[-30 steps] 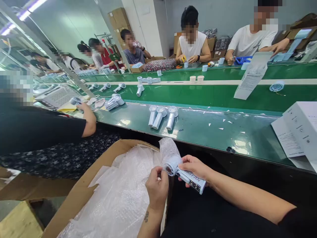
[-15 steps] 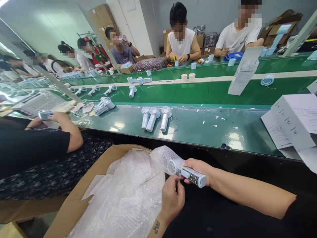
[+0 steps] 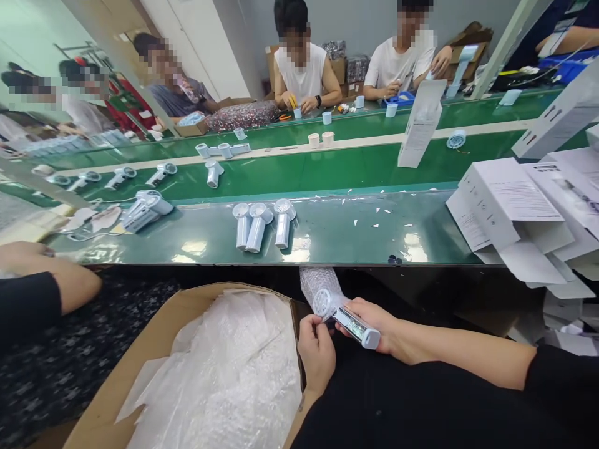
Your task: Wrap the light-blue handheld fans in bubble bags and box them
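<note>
Low in front of me, my right hand point(image 3: 380, 323) grips the handle of a light-blue, hair-dryer-shaped handheld fan point(image 3: 358, 328). A clear bubble-wrap bag point(image 3: 316, 282) covers its round head, while the handle sticks out with a dark, glossy strip along it. My left hand point(image 3: 317, 352) pinches the mouth of the bag just below the head. Beside that hand, a cardboard box point(image 3: 187, 298) holds a heap of bubble-wrap bags point(image 3: 234, 355). Three similar fans point(image 3: 256, 227) lie on the bench edge beyond.
White cartons point(image 3: 505, 193) are stacked at the right of the green bench point(image 3: 337, 240). More fans point(image 3: 145, 211) lie at the left. A co-worker's arm point(image 3: 70, 280) reaches in at far left. Across the green conveyor belt point(image 3: 304, 171), several people work; a white carton point(image 3: 421, 125) stands there.
The view has swung right, bringing more cartons into sight. The bag has been drawn further over the fan's head, and my left hand has shifted along its mouth. My right hand keeps its grip.
</note>
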The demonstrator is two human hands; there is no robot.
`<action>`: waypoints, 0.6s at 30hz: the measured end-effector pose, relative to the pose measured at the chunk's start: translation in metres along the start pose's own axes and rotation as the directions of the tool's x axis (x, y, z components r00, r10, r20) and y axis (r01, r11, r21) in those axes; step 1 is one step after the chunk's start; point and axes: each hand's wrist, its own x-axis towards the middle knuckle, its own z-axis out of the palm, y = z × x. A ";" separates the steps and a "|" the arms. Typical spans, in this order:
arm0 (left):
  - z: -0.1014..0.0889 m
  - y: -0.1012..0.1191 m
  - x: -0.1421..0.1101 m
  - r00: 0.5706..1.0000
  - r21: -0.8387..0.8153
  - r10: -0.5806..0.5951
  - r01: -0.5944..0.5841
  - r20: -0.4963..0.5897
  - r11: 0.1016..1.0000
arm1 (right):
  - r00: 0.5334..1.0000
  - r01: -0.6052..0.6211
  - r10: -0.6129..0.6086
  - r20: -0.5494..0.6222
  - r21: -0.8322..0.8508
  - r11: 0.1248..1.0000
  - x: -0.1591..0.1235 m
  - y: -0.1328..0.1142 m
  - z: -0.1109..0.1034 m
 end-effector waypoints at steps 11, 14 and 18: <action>0.012 0.021 -0.005 0.960 -0.109 0.075 -0.047 0.271 0.993 | 0.910 0.342 -0.415 -0.021 -0.531 0.775 0.005 -0.010 -0.033; 0.007 0.032 -0.006 0.920 -0.150 0.062 -0.004 0.386 0.989 | 0.816 0.401 -0.542 0.202 -0.873 0.278 -0.015 -0.033 -0.052; 0.005 0.030 0.001 0.907 -0.077 0.108 -0.085 0.406 0.993 | 0.763 0.412 -0.500 0.410 -0.904 -0.113 -0.065 -0.062 -0.067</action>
